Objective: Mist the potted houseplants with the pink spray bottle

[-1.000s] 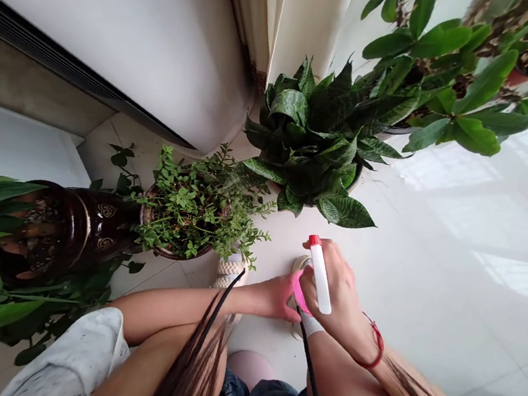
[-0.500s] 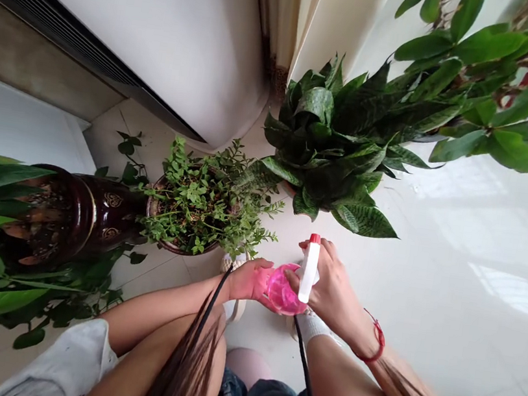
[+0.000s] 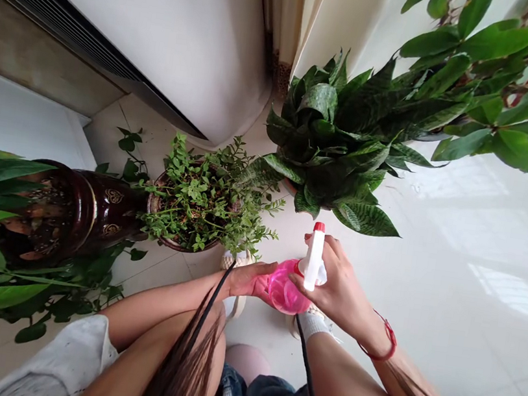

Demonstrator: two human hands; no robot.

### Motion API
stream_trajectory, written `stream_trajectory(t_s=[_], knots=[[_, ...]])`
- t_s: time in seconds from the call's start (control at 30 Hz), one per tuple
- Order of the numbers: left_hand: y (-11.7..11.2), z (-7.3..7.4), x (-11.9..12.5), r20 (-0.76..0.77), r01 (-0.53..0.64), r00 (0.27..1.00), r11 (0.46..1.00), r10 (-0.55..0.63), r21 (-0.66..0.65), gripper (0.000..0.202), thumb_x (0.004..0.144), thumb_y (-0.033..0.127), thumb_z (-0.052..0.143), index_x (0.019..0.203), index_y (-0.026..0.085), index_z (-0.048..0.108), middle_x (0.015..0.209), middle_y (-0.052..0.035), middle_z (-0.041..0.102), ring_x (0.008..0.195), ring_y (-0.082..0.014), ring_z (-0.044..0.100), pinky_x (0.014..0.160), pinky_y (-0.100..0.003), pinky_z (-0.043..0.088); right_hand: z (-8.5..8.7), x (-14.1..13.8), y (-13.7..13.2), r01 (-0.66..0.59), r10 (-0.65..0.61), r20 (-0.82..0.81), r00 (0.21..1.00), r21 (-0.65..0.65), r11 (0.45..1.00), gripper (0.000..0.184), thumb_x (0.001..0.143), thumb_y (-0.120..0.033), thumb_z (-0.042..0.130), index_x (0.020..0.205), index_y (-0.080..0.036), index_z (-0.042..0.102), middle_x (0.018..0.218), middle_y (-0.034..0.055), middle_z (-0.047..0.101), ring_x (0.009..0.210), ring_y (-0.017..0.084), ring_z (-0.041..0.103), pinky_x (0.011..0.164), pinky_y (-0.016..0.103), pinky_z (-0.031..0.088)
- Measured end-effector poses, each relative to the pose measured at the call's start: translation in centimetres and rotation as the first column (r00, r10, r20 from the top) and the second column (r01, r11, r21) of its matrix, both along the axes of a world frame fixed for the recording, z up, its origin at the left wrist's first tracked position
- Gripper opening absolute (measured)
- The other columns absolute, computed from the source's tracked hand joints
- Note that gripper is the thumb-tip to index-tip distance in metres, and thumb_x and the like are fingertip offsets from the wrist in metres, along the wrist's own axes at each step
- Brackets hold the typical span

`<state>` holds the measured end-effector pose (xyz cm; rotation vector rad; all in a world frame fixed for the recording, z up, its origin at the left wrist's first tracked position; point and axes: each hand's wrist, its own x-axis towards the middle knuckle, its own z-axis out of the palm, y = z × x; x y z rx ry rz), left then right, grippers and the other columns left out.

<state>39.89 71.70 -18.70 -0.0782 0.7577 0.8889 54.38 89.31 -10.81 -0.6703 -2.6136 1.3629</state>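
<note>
A pink spray bottle [image 3: 283, 287] with a white spray head and a red nozzle tip [image 3: 315, 255] is held between both hands above the floor. My left hand [image 3: 248, 279] cups the pink body from the left. My right hand [image 3: 338, 283] wraps round the white spray head. The nozzle points away from me toward a dark, mottled-leaf potted plant [image 3: 334, 139]. A small-leaved plant in a brown pot [image 3: 199, 199] stands just left of the hands.
A dark glazed pot [image 3: 90, 209] with long green leaves stands at the left. A broad-leaved plant [image 3: 487, 78] fills the upper right. A white floor-standing unit [image 3: 169, 34] and a curtain [image 3: 309, 14] rise behind. Glossy white floor tiles [image 3: 470, 266] spread to the right.
The bottle has risen and tipped so its pink body shows. My left hand has come round onto the body, and the nozzle now sits closer to the mottled plant.
</note>
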Motion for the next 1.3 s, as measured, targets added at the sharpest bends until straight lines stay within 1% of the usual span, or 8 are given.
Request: stream_trajectory(t_s=[0.13,0.23,0.37,0.5,0.7,1.03,1.13,1.3], knots=[[0.3,1.4,-0.2,-0.059,0.041,0.997,0.999,-0.039,0.02,0.061,0.086,0.061,0.069,0.119,0.01,0.071,0.112,-0.0154,0.077,0.119,-0.0355,0.069,0.105,-0.053,0.049,0.0,0.7,0.0,0.004,-0.001,-0.062,0.998,0.047,0.999,0.021,0.089,-0.035,0.069,0.101,-0.023,0.056,0.101,0.0095,0.066,0.094,0.028,0.061,0.086,0.047,0.052],[0.5,1.7,-0.3,-0.079,0.055,0.996,0.997,-0.051,0.051,0.058,0.087,0.059,0.068,0.117,0.01,0.072,0.108,-0.0139,0.078,0.115,-0.0344,0.071,0.103,-0.053,0.051,0.0,0.8,-0.2,0.011,-0.005,-0.082,0.997,0.076,0.997,0.023,0.089,-0.036,0.068,0.101,-0.022,0.055,0.104,0.011,0.066,0.097,0.03,0.06,0.09,0.05,0.049],[0.8,1.2,-0.6,-0.103,0.046,0.994,0.994,-0.035,0.1,0.077,0.08,0.071,0.074,0.126,0.01,0.07,0.113,-0.0177,0.077,0.109,-0.0331,0.073,0.093,-0.045,0.057,0.2,0.8,-0.2,0.048,-0.04,-0.094,0.995,0.088,0.995,0.031,0.091,-0.043,0.066,0.11,-0.021,0.054,0.111,0.0134,0.065,0.1,0.031,0.058,0.089,0.051,0.048],[1.0,0.7,-0.7,-0.102,0.055,0.994,0.99,-0.041,0.132,0.101,0.067,0.081,0.077,0.139,0.011,0.062,0.126,-0.0249,0.071,0.108,-0.0348,0.073,0.081,-0.039,0.062,0.6,0.8,-0.1,0.088,-0.076,-0.148,0.986,0.077,0.993,0.029,0.091,-0.044,0.068,0.105,-0.022,0.056,0.105,0.011,0.066,0.094,0.028,0.059,0.083,0.046,0.049],[1.1,1.3,-0.6,-0.102,0.009,0.995,0.983,0.01,0.183,0.095,0.079,0.074,0.074,0.149,0.014,0.052,0.14,-0.026,0.064,0.119,-0.0366,0.068,0.087,-0.041,0.061,1.0,0.3,-0.1,0.115,-0.102,-0.149,0.984,0.085,0.99,0.038,0.092,-0.052,0.065,0.114,-0.022,0.056,0.11,0.012,0.065,0.1,0.031,0.06,0.087,0.05,0.049],[2.0,2.8,-0.7,-0.204,-0.006,0.978,0.99,0.035,0.141,0.099,0.071,0.08,0.075,0.143,0.014,0.057,0.134,-0.0236,0.066,0.113,-0.0349,0.07,0.082,-0.038,0.061,1.6,0.2,0.2,0.151,-0.122,-0.186,0.975,0.151,0.977,0.04,0.092,-0.051,0.064,0.119,-0.023,0.055,0.11,0.0117,0.065,0.102,0.032,0.061,0.09,0.051,0.048],[1.8,2.6,-0.7,-0.226,-0.039,0.971,0.987,0.075,0.159,0.093,0.076,0.077,0.073,0.144,0.015,0.057,0.134,-0.022,0.067,0.115,-0.035,0.069,0.084,-0.039,0.061,1.7,-0.2,0.3,0.153,-0.121,-0.19,0.974,0.162,0.975,0.046,0.091,-0.053,0.063,0.123,-0.021,0.054,0.116,0.0139,0.065,0.105,0.034,0.06,0.091,0.053,0.047],[1.0,1.3,-0.3,-0.231,-0.102,0.962,0.977,0.144,0.187,0.095,0.078,0.083,0.065,0.144,0.015,0.058,0.13,-0.0215,0.069,0.107,-0.034,0.073,0.081,-0.042,0.062,1.7,-1.2,0.5,0.167,-0.148,-0.173,0.974,0.103,0.98,0.033,0.087,-0.049,0.07,0.106,-0.023,0.059,0.105,0.0095,0.068,0.097,0.031,0.063,0.087,0.048,0.047]])
